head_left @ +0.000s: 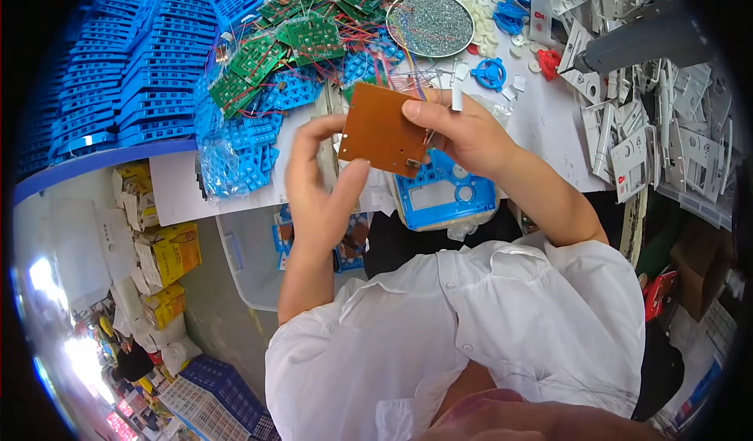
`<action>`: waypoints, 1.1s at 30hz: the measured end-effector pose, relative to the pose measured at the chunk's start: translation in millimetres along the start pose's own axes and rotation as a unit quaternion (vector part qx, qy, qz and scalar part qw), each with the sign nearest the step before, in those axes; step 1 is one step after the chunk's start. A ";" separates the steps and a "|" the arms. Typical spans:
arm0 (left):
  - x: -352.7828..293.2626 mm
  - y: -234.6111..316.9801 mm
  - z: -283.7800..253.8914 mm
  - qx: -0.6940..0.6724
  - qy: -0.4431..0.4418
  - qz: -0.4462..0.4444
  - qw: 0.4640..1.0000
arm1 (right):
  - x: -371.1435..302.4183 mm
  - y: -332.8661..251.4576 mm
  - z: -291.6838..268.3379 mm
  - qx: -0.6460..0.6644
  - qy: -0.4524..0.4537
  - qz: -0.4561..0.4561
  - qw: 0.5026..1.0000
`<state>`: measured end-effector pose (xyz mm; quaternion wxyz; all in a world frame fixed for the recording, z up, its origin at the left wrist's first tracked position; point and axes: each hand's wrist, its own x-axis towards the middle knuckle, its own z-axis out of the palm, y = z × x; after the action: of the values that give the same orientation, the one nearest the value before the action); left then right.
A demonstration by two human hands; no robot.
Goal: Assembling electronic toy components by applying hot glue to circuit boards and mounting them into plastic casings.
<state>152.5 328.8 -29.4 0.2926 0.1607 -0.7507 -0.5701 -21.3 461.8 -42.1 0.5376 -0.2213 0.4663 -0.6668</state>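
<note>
You have a brown circuit board (383, 129) held up in front of you with both hands, its plain copper-coloured side toward you and tilted a little clockwise. Your left hand (318, 186) rises from below the board, forearm nearly upright; its thumb presses the board's lower edge and its fingers curl up behind the board's left edge, so the grasp is closed on the board. Your right hand (459, 131) comes in from the right of the board, forearm slanting down toward your white sleeve; its thumb lies flat on the board's upper right corner and the other fingers wrap behind, pinching it firmly. Thin coloured wires trail off the board's right edge behind that hand.

Just below and right of the board, on the white table (557, 139), lies a blue plastic housing (443, 194). Above the board sits a heap of green circuit boards (302, 37) tangled with wires, and beyond them a round metal dish (430, 23) of small screws. Left of the board are stacked blue panels (129, 64); well to its right, grey plastic parts (667, 127).
</note>
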 end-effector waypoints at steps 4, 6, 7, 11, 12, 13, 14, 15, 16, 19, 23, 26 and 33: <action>-0.1 -2.9 2.9 -0.223 -0.097 -0.168 0.956 | 0.0 -11.5 2.7 -0.108 -0.011 -0.016 0.994; -3.8 -5.0 -3.6 -0.208 -0.074 -0.178 0.959 | -2.7 -14.1 -1.4 -0.120 0.008 -0.045 0.992; -5.8 -6.2 -4.4 -0.200 -0.063 -0.183 0.960 | -3.5 -12.3 -7.0 -0.105 0.025 -0.058 0.992; -14.5 -13.5 5.8 -0.223 -0.003 -0.154 0.963 | -8.7 -3.3 -23.8 -0.088 0.064 -0.100 0.989; -15.7 -13.3 9.0 -0.235 0.023 -0.160 0.958 | -9.8 -1.4 -25.4 -0.090 0.065 -0.088 0.990; -16.6 -13.4 10.7 -0.247 0.049 -0.166 0.953 | -11.0 0.4 -26.5 -0.093 0.065 -0.076 0.991; -17.4 -14.6 10.1 -0.269 0.045 -0.164 0.948 | -12.4 1.4 -27.5 -0.095 0.066 -0.064 0.991; -18.8 -15.9 7.5 -0.289 0.042 -0.162 0.943 | -13.2 1.8 -27.6 -0.101 0.061 -0.057 0.991; -20.2 -17.1 5.8 -0.308 0.039 -0.160 0.937 | -14.2 2.1 -27.8 -0.107 0.057 -0.051 0.991; -22.0 -19.7 5.3 -0.355 0.052 -0.159 0.920 | -19.0 5.0 -28.3 -0.157 0.057 -0.051 0.985; -19.6 -17.8 11.0 -0.438 0.073 -0.190 0.876 | -23.8 9.4 -17.2 -0.293 0.064 -0.098 0.949; -17.2 -13.3 18.6 -0.475 0.083 -0.221 0.848 | -22.2 24.9 -11.3 -0.365 0.028 -0.133 0.921; -27.2 -21.8 21.7 -0.391 0.038 -0.165 0.905 | -13.3 2.4 -3.2 -0.279 0.026 -0.173 0.944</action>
<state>158.1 354.5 -61.0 0.2622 0.1764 -0.4186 -0.8514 -18.3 475.3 -42.9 0.3182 -0.4220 0.6022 -0.5983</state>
